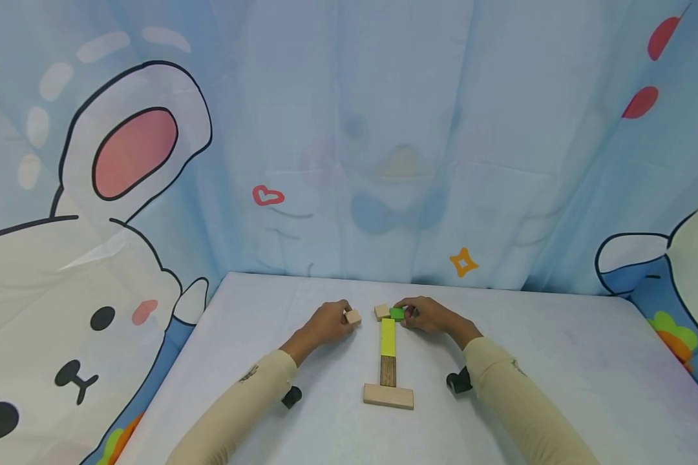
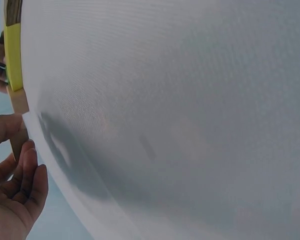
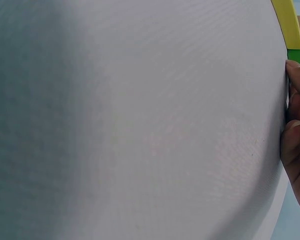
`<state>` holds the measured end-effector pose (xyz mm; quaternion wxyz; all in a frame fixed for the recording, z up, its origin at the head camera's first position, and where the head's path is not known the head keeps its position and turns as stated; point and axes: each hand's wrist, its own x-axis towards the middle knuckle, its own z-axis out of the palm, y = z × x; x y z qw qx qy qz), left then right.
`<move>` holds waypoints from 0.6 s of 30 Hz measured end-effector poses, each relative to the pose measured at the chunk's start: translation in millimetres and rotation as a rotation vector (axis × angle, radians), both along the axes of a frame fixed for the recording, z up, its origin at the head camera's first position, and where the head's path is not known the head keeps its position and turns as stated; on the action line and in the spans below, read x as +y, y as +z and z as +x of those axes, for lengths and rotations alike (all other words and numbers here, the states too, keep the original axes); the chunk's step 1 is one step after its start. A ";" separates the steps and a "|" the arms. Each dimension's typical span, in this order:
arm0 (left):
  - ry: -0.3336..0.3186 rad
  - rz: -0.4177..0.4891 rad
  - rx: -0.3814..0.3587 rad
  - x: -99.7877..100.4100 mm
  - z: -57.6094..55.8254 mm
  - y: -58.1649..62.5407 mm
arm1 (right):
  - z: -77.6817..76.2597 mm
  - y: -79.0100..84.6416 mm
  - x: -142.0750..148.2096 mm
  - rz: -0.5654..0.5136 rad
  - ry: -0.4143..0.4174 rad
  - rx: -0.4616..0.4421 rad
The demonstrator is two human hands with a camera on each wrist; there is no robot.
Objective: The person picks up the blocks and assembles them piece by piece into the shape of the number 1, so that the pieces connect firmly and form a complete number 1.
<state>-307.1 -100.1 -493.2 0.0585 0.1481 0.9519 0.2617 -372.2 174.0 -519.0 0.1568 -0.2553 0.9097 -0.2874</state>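
Observation:
My left hand (image 1: 330,321) pinches a small plain wooden block (image 1: 353,317) between thumb and fingers, a short way left of a row of blocks. In the left wrist view that wooden block (image 2: 19,145) shows between the thumb and fingertips. My right hand (image 1: 429,314) grips a green block (image 1: 397,314) by its right side, at the far end of a yellow block (image 1: 388,337). Another plain wooden block (image 1: 381,312) lies left of the green one. In the right wrist view my fingers (image 3: 296,107) partly hide the green block (image 3: 296,56).
A brown wood-grain block (image 1: 388,371) continues the row toward me from the yellow one. A longer plain wooden block (image 1: 388,396) lies crosswise at its near end. All lie on a white-covered table (image 1: 558,368), with a printed curtain (image 1: 395,129) behind it.

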 end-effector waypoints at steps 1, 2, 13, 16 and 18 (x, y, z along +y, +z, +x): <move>-0.002 -0.002 0.000 0.6 -0.2 -0.3 | 0.0 -0.2 0.0 -0.001 0.000 0.001; -0.004 -0.003 0.001 1.2 -0.5 -0.5 | 0.1 -0.2 0.0 -0.001 0.001 0.001; 0.020 -0.003 -0.033 11.1 -3.2 3.0 | 0.4 0.8 0.5 -0.012 0.015 0.015; 0.023 -0.009 -0.037 13.8 -3.4 3.0 | 0.2 -0.8 1.1 -0.017 0.022 0.020; 0.024 -0.013 -0.034 15.1 -3.5 2.5 | 0.0 -1.5 1.5 -0.023 0.023 0.021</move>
